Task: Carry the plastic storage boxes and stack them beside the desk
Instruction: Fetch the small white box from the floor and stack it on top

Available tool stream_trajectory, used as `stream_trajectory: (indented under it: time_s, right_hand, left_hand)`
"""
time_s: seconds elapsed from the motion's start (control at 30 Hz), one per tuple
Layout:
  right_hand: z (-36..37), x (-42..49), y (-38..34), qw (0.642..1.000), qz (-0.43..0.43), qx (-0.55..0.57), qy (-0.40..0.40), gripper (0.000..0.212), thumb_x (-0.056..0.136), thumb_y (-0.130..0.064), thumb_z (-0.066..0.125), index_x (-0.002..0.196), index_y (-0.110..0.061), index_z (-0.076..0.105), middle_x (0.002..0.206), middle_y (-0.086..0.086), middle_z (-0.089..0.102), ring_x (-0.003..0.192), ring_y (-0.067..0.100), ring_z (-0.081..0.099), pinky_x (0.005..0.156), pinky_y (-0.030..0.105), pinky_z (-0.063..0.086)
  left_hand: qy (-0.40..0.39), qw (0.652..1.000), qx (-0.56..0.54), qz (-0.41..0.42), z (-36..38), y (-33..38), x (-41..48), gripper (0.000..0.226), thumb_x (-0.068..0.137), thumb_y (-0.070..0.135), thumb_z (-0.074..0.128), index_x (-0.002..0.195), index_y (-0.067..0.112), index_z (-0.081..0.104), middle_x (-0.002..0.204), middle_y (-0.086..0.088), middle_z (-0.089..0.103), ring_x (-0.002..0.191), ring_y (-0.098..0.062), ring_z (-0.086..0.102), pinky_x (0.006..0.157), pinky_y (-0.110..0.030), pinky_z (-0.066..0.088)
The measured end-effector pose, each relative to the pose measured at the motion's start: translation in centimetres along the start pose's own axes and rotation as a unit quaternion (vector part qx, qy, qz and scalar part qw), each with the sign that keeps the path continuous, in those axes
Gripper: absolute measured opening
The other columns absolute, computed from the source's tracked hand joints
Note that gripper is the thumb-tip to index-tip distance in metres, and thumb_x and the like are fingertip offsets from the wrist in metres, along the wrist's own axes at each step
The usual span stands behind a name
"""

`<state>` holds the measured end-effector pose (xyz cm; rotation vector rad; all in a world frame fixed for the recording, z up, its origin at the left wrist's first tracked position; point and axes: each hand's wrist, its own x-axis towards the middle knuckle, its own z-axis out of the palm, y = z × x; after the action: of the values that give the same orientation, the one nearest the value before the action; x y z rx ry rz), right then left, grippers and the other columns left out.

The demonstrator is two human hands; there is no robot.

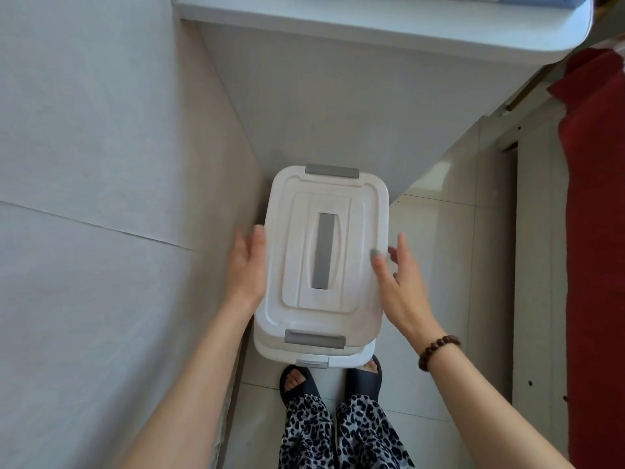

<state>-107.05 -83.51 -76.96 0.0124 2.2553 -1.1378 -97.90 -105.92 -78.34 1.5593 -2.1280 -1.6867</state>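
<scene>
You see a smooth white plastic box [324,252], matt grey clips, glossy floor tiles [436,231], and a wooden bead bracelet [438,352].

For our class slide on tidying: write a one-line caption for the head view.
Both hands, left hand and right hand, flank the top storage box stacked on another.
</scene>
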Motion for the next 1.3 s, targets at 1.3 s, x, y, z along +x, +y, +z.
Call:
stream_trajectory:
  time_s: [1.3]
  right_hand:
    - [6.4,-4.8,8.5,0.89,0.308,0.312,-0.125,0.116,0.062,-0.09,0.019,0.158,-0.024,0.023,0.162,-0.003,0.032,0.151,0.013,0.025,0.12,0.041,0.023]
  left_hand:
    - [-0.002,0.89,-0.333,-0.31,-1.0,-11.0,-5.0,0.095,0.088,0.078,0.015,0.154,0.011,0.024,0.158,-0.007,0.029,0.145,-0.019,0.028,0.119,-0.041,0.021]
